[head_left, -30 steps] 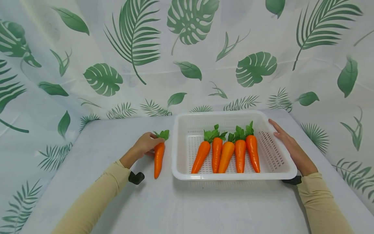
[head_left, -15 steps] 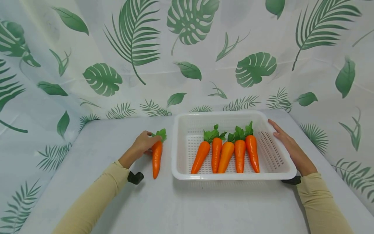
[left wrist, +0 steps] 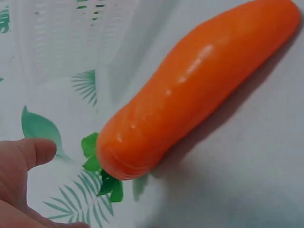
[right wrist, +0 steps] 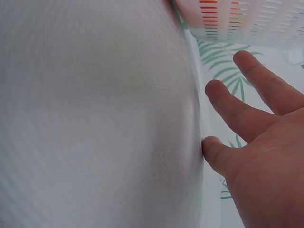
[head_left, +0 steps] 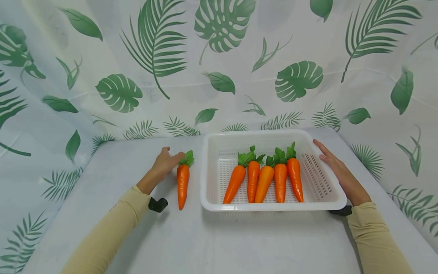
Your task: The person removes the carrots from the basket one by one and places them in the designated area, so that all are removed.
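A single orange carrot [head_left: 183, 184] with a green leafy top lies on the table left of the basket, its tip towards the person. Beside its leaves is my left hand [head_left: 165, 163], thumb and fingers spread apart; in the left wrist view the thumb [left wrist: 38, 151] stands clear of the carrot [left wrist: 190, 90]. My right hand [head_left: 338, 171] lies along the right side of the white plastic basket [head_left: 273, 206], fingers extended. The right wrist view shows the right hand [right wrist: 266, 147] with its fingers straight and apart. Several carrots [head_left: 265, 184] lie side by side in the basket, leaves away from the person.
The white table [head_left: 219, 243] runs under the basket and the loose carrot. Behind it hangs a white curtain [head_left: 184, 87] printed with green leaves, which also rises along both sides. A narrow gap separates the loose carrot from the basket's left wall.
My left hand has let go of the loose carrot, its fingers spreading. The carrot shifted slightly left before the release. My right hand and the basket have stayed nearly still.
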`<state>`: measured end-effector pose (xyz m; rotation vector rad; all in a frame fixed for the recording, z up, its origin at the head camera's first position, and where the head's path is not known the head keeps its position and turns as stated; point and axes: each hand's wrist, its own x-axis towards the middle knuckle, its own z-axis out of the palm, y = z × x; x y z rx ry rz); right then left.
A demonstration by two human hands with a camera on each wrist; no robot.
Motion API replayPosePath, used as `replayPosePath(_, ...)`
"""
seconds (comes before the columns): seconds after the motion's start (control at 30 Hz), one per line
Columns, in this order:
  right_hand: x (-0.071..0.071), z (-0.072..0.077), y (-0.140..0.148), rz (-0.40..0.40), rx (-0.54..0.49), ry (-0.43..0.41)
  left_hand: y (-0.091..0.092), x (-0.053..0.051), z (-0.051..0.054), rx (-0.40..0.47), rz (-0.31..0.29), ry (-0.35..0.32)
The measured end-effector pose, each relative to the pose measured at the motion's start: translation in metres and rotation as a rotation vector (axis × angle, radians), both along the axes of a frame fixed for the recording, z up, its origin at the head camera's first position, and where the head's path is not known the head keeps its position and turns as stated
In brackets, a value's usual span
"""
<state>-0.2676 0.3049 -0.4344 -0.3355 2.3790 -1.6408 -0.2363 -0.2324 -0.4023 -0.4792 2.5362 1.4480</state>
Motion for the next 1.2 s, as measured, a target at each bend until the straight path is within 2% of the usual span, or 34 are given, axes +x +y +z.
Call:
replayPosePath(0.17, 0.009, -0.001, 0.003, 0.042, -0.002, 0.079, -0.002, -0.006, 0.010, 0.029, 0.010, 0.052)
replayPosePath(0.37, 0.012, -0.001, 0.003, 0.041, -0.007, 0.088, -0.001, -0.016, 0.027, 0.079, 0.023, 0.109)
replayPosePath(0.57, 0.012, -0.001, 0.002, 0.036, -0.007, 0.090, 0.010, -0.024, 0.045, 0.148, 0.035, 0.163)
replayPosePath(0.73, 0.011, -0.001, 0.001, 0.032, -0.002, 0.081, 0.025, -0.022, 0.058, 0.258, 0.050, 0.169)
replayPosePath(0.87, 0.011, -0.002, 0.001, 0.031, -0.001, 0.082, 0.038, -0.020, 0.067, 0.309, 0.050, 0.186)
replayPosePath(1.1, 0.010, -0.003, 0.002, 0.028, 0.015, 0.084, 0.061, -0.018, 0.079, 0.381, 0.088, 0.279)
replayPosePath(1.2, 0.009, -0.004, 0.003, 0.030, 0.015, 0.086, 0.071, -0.017, 0.081, 0.391, 0.081, 0.307)
